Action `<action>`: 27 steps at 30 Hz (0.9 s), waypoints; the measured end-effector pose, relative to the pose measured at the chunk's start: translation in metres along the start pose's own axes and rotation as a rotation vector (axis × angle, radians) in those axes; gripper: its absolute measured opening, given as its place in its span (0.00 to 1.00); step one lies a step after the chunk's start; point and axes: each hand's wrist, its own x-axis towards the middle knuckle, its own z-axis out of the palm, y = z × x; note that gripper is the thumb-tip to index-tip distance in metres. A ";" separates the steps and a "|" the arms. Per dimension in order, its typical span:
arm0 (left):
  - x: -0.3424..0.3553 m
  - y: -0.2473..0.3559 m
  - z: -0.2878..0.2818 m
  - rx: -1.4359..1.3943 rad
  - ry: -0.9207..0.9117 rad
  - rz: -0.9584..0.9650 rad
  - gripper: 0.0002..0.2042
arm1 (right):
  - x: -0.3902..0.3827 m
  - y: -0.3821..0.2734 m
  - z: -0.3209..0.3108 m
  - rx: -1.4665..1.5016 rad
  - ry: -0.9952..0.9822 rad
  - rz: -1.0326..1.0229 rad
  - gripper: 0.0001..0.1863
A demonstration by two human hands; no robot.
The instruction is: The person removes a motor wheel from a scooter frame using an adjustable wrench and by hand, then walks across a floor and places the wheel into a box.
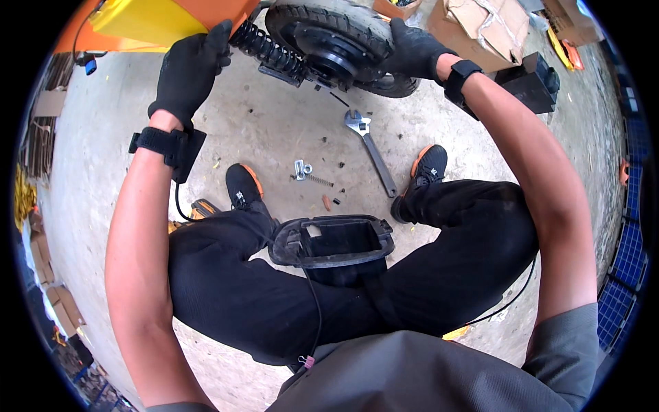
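Note:
Both hands wear black gloves. At the upper left my left hand (pixel 191 74) is closed, its fingers curled at the lower edge of an orange and yellow body panel (pixel 147 24). Beside it runs a black coil-spring shock absorber (pixel 269 53). My right hand (pixel 417 51) grips the right side of a scooter-like wheel (pixel 336 44) with a black tyre; its fingertips are partly hidden against the tread. On the concrete below the wheel lies an adjustable wrench (pixel 371 152), jaws toward the wheel.
A black plastic bin-shaped housing (pixel 329 259) sits between my thighs. Small metal parts (pixel 302 169) and a thin spring (pixel 320 181) lie between my shoes. A cardboard box (pixel 480 31) and a black box (pixel 530 84) stand at the upper right. Blue panels (pixel 621 257) line the right edge.

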 end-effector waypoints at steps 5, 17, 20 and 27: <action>-0.001 -0.014 0.002 -0.035 0.026 0.075 0.30 | -0.001 -0.009 -0.004 -0.048 -0.028 0.021 0.42; -0.009 0.009 -0.002 0.308 0.123 0.102 0.31 | 0.010 0.026 0.010 0.067 -0.029 -0.067 0.42; -0.014 0.015 -0.005 0.291 0.124 0.054 0.31 | 0.013 0.024 0.009 0.162 -0.082 -0.072 0.41; -0.009 0.018 -0.003 0.318 0.068 0.077 0.29 | 0.023 0.045 0.012 0.076 -0.127 -0.182 0.41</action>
